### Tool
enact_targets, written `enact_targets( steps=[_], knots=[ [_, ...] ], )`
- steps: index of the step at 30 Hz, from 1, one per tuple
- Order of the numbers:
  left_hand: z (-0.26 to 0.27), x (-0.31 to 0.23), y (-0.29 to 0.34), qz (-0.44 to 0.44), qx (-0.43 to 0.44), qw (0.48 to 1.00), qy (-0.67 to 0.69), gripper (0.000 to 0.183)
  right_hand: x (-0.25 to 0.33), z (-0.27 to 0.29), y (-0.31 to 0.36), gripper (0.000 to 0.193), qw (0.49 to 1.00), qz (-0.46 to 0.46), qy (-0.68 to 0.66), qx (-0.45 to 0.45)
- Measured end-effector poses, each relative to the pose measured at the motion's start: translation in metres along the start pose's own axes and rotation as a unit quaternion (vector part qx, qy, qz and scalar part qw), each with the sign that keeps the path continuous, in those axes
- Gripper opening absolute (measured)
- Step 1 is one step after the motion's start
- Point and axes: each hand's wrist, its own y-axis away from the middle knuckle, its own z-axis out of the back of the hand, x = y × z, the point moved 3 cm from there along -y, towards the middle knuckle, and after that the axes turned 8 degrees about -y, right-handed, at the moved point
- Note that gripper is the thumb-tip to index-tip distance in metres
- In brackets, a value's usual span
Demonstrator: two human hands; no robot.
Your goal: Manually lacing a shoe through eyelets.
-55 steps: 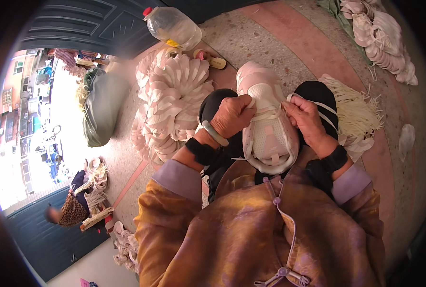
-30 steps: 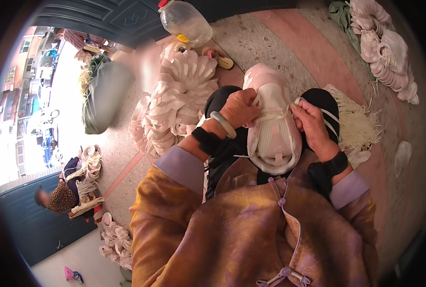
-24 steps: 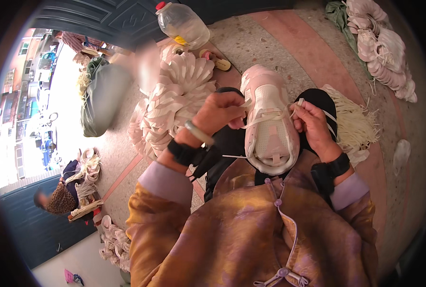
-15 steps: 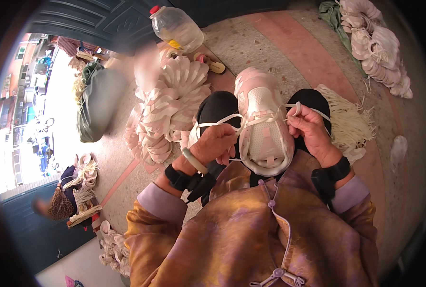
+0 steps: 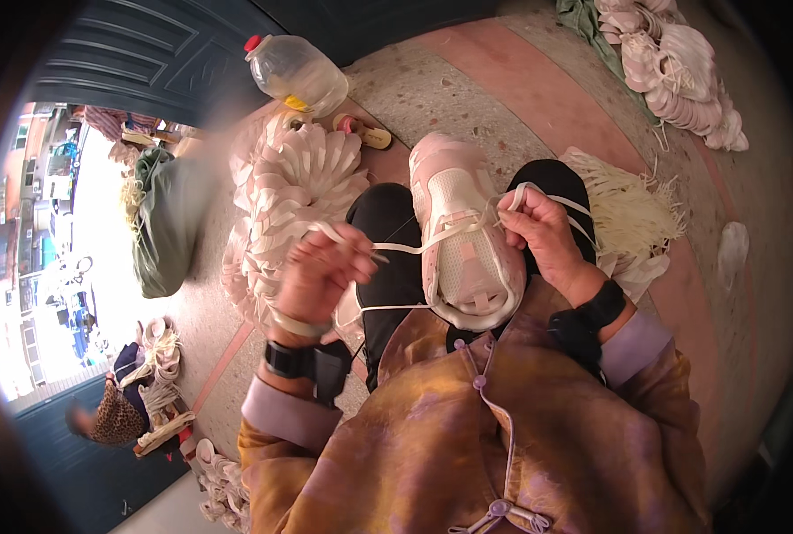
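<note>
Between my black-clad knees sits a pale pink and white sneaker upper, toe away from me and heel opening toward me. A white shoelace crosses its throat and stretches out to both sides. My left hand, off to the left of the shoe, is closed on one length of the lace, which runs nearly straight back to the eyelets. At the shoe's right edge, my right hand pinches the other side, where the lace makes a small loop above the fingers. Another thin strand passes below my left hand toward the heel.
Beyond my left knee lies a fanned heap of pale shoe uppers. A clear jug with a red cap and a sandal are behind it. Cream laces lie beside my right knee. More uppers are piled at the far right.
My left hand has moved left, away from the shoe, drawing its lace out longer and straighter. The right hand stays by the shoe's right edge, still pinching lace. The whole view has shifted slightly.
</note>
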Motion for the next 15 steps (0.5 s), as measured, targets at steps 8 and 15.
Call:
enact_targets(
  steps=[8,15],
  knots=[
    [-0.028,0.046,-0.006,0.112,0.092,0.984,0.105,0.021,-0.003,-0.004,-0.003,0.003,0.993,0.093,0.069,-0.012],
    [-0.037,0.059,-0.007,0.126,0.049,0.990,0.027,0.019,0.001,-0.008,-0.006,0.003,0.981,0.143,0.131,-0.007]
  ],
)
